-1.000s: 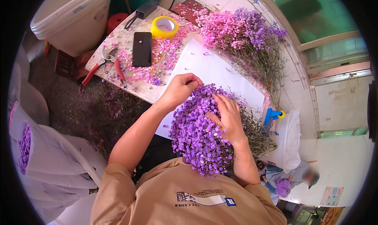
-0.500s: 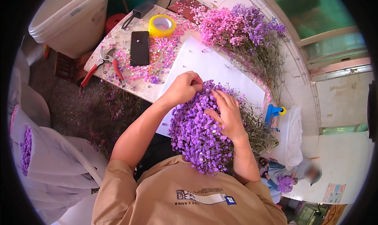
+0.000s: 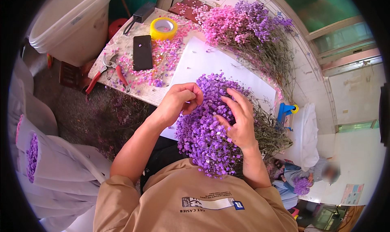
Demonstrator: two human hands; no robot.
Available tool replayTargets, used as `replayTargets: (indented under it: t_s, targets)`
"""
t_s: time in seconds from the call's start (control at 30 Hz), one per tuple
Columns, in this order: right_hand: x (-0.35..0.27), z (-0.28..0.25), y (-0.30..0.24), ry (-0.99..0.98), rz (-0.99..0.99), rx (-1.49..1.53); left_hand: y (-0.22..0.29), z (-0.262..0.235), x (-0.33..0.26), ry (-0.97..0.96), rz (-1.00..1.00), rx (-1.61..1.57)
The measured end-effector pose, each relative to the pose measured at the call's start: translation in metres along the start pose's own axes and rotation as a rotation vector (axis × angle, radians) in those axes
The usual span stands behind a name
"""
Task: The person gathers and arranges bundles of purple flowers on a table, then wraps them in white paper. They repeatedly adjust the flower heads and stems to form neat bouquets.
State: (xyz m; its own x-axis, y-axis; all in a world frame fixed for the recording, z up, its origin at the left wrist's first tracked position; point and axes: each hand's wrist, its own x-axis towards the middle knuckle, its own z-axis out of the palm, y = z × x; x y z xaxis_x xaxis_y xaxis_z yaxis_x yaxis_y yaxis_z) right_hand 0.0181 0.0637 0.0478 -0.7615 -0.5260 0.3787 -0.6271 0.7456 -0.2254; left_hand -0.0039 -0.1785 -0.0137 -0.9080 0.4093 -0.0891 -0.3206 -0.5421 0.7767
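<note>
Purple flower bunch (image 3: 211,130) | left hand (image 3: 176,104) pinching blooms | right hand (image 3: 239,122) spread | petal-strewn table (image 3: 134,89) | tiled floor (image 3: 313,81)

The left hand (image 3: 178,102) is curled, fingertips pinched together, forearm bare and bent at the elbow. The right hand (image 3: 239,122) lies near it, fingers spread and slightly bent.

A small table (image 3: 152,94) with a pale, speckled top carries the work. Near its far edge lies a roll of yellow tape (image 3: 163,28); just beside it, toward the middle, a black phone (image 3: 142,52) lies flat. Red-handled pliers (image 3: 109,71) rest at the left edge. Loose pink petals (image 3: 172,55) are scattered across the top, and a white paper sheet (image 3: 203,63) covers the right part.
</note>
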Motion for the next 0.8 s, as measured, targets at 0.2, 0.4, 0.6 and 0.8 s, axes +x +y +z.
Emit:
replayTargets:
  t_s: [0.2, 0.4, 0.6, 0.8]
  targets:
    - [-0.002, 0.0, -0.002, 0.013, 0.006, 0.021, -0.006, 0.022, 0.004, 0.017, 0.148, 0.444]
    - [-0.006, 0.003, 0.001, 0.01, 0.008, 0.012, 0.001, 0.032, -0.003, 0.125, 0.15, 0.88]
    - [-0.006, 0.003, 0.001, 0.011, 0.005, 0.017, -0.006, 0.034, -0.001, 0.163, 0.227, 0.922]
    - [-0.006, 0.0, -0.001, 0.008, 0.031, 0.017, 0.008, 0.035, 0.002, 0.112, -0.033, 0.07]
